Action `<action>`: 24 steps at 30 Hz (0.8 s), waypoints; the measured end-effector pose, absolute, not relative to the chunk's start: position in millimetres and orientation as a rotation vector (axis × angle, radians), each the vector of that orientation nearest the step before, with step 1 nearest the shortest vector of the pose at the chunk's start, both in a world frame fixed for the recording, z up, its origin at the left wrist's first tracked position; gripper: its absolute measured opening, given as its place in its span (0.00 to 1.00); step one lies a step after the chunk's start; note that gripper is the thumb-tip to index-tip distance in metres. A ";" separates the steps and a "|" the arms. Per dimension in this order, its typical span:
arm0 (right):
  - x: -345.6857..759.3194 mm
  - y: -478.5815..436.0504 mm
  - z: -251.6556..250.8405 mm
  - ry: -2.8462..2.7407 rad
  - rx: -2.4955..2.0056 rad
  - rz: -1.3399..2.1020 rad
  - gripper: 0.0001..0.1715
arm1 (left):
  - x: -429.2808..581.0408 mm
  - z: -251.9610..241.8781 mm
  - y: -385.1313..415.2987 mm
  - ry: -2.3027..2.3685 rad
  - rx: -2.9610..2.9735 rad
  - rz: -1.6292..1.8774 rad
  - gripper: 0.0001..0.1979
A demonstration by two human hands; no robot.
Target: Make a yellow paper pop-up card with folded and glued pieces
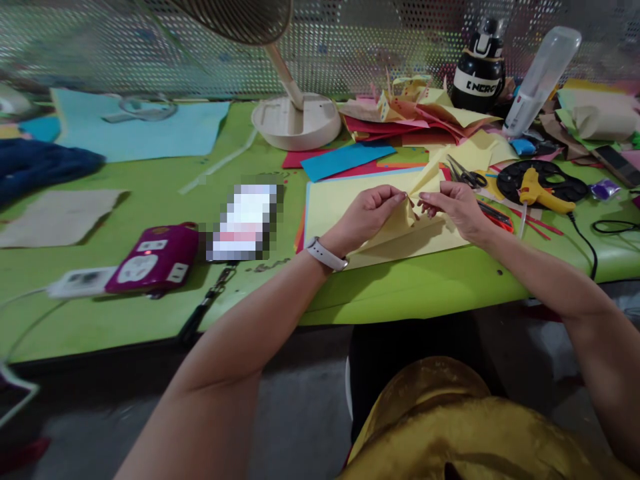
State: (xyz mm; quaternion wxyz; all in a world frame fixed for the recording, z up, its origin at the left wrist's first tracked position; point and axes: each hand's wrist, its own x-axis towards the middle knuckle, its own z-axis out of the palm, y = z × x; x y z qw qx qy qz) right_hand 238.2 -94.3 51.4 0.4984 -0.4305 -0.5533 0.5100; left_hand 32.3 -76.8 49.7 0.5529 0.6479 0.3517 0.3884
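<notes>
A creased piece of pale yellow paper [426,181] is held up between my two hands, partly folded. My left hand [373,212], with a white watch band on its wrist, is closed in a pinch on the paper's left side. Opposite it, my right hand [457,208] has its thumb and fingers closed on the paper's right side. The exact fold between the fingertips is too small to make out. Underneath lie flat sheets of yellow paper [330,208] on the green table. Scissors [466,175] rest just beyond my right hand.
A purple power strip [159,257] and a phone [243,223] lie to the left. A fan base [297,123] stands behind. To the right are a yellow glue gun [545,191], a black bottle [479,77], a clear bottle [543,83] and heaped paper scraps [395,123].
</notes>
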 end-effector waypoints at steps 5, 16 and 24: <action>238.1 -94.2 51.6 -1.345 -1.061 1.224 0.20 | 32.3 51.5 -77.3 0.893 1.572 0.889 0.14; 237.9 -93.6 50.4 -1.350 -1.057 1.228 0.18 | 32.6 56.5 -81.1 0.870 1.419 0.829 0.17; 237.7 -91.1 51.0 -1.378 -1.061 1.174 0.27 | 34.0 59.9 -83.0 0.872 1.336 0.779 0.28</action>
